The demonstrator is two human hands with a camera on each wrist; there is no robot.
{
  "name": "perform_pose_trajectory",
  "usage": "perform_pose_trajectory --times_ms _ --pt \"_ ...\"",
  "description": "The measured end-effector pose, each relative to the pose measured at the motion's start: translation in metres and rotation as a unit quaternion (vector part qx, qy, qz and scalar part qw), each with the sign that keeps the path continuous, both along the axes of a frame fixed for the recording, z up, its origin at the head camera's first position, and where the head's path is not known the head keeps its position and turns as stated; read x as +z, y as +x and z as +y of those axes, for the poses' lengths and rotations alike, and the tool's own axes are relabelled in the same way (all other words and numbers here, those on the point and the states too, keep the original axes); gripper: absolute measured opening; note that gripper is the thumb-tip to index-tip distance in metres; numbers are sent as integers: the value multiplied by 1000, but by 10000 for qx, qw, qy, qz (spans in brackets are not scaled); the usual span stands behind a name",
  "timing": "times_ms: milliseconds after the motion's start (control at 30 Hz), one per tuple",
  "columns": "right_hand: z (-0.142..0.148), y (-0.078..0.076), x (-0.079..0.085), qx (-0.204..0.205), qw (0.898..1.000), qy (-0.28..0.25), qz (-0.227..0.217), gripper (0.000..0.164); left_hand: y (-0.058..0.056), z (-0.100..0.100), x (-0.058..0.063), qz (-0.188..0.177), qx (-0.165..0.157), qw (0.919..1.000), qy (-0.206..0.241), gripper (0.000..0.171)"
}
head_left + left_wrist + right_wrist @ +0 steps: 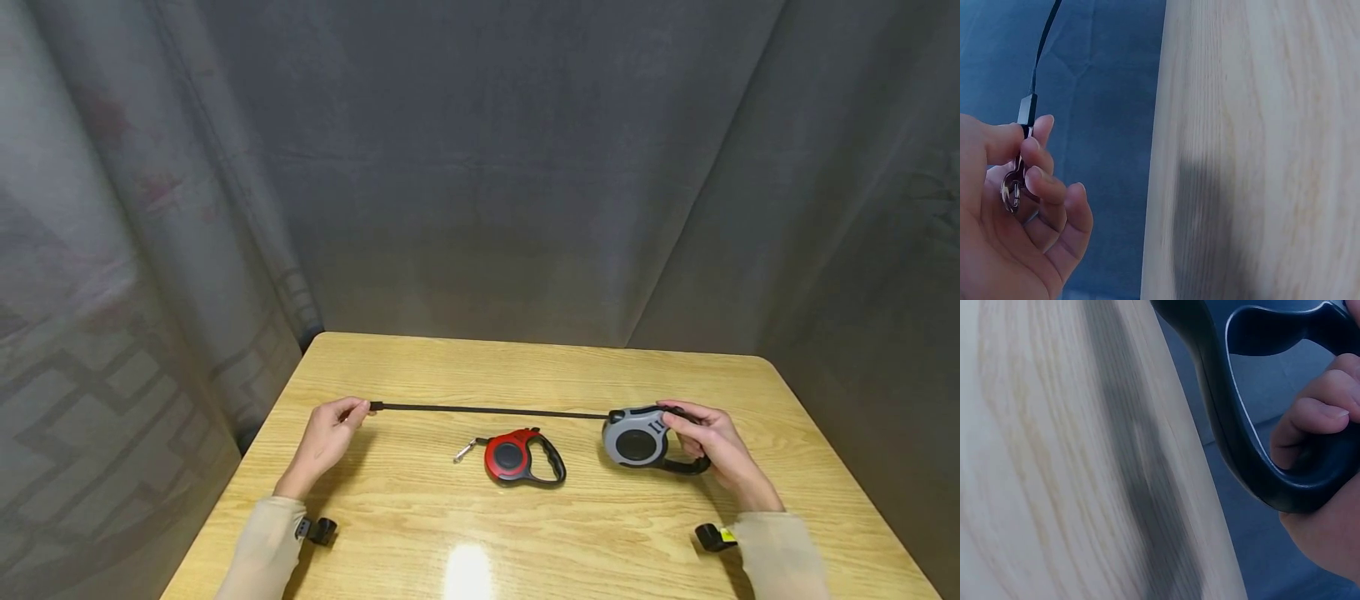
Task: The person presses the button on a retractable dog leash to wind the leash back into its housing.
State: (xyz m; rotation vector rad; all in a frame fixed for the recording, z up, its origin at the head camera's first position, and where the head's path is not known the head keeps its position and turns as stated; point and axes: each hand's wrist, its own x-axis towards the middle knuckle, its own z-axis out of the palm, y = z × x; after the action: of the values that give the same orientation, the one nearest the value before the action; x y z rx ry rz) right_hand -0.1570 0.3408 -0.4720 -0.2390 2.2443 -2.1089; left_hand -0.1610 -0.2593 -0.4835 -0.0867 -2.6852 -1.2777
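Note:
My right hand (708, 433) grips the handle of a grey retractable dog leash (636, 443), raised over the right of the table. Its black loop handle (1222, 425) fills the upper part of the right wrist view, fingers curled through it. From the casing a black strap (487, 410) runs out taut and nearly level to my left hand (326, 437). There my thumb and fingers pinch the metal snap hook (1015, 184) just below the strap's end. Between the hands, a red retractable leash (510, 457) with a black handle lies on the table, its silver clip (465, 451) pointing left.
The wooden table (390, 533) has rounded far corners. Grey curtains (480, 167) hang behind it and on both sides. A black wrist camera (322, 531) sits on the left sleeve and another camera (712, 537) on the right.

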Motion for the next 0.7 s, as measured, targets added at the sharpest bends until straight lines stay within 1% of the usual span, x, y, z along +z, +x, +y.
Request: perform_pose_trajectory --times_ms 200,400,700 --pt "-2 0 1 61 10000 8 7 39 1 0 1 29 -3 10000 -24 32" --pt "-5 -2 0 175 9998 0 14 34 -1 0 1 11 -55 10000 -36 31" --pt "-6 -3 -2 127 9999 16 37 31 -1 2 1 65 -68 9999 -45 31"
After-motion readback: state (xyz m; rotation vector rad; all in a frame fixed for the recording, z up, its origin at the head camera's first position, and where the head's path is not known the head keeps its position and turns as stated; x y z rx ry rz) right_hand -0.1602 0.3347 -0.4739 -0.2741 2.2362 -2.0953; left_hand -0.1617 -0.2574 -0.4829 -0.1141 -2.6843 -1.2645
